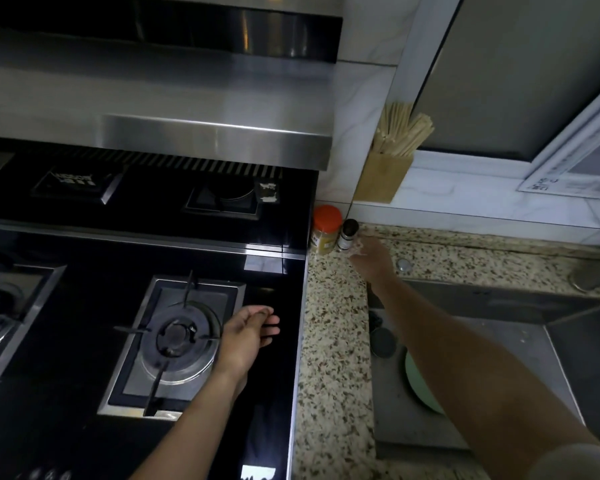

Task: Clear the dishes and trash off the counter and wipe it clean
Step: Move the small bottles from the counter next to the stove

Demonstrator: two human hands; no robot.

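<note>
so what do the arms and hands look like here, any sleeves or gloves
Both forearms are bare; no gloves, watch or rings show on the left hand or the right hand. The only clothing in view is a pale sleeve edge on the right upper arm at the bottom corner. The right hand looks blurred.

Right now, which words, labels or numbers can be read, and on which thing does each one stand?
None can be read with certainty.
Orange-lidded jar label: blurred.
Small dark-capped bottle label: too small.
Hood panel badge: white characters, unreadable.
Printed sheet at the window: text blurred.
Stove front edge sticker: cut off.
</note>
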